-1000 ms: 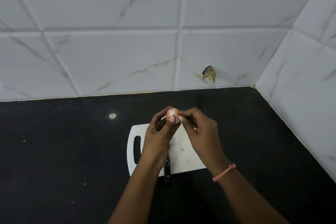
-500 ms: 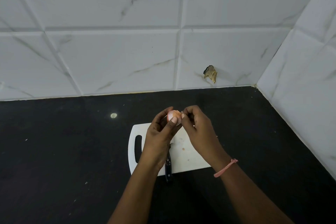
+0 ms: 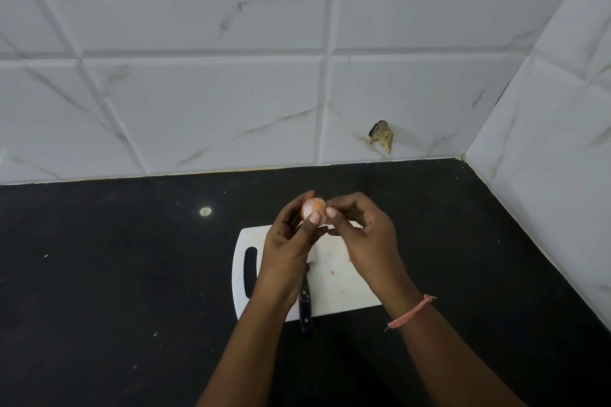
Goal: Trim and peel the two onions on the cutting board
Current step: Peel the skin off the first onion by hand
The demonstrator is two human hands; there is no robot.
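Note:
My left hand (image 3: 291,241) grips a small pinkish-orange onion (image 3: 312,206) between thumb and fingers, raised above the far edge of the white cutting board (image 3: 334,287). My right hand (image 3: 360,231) is right beside it, its thumb and fingertips pinching at the onion's skin on the right side. A black-handled knife (image 3: 305,304) lies on the board under my left wrist, handle over the near edge. A few skin scraps lie on the board. No second onion shows; my hands hide much of the board.
The board sits on a black countertop (image 3: 115,274) with small specks. White marble-look tiled walls rise behind and to the right, meeting in a corner. A chipped hole (image 3: 382,135) marks the back wall.
My right fingers have shifted slightly on the onion's skin, and both hands stay together holding it above the board. The view has drifted a little.

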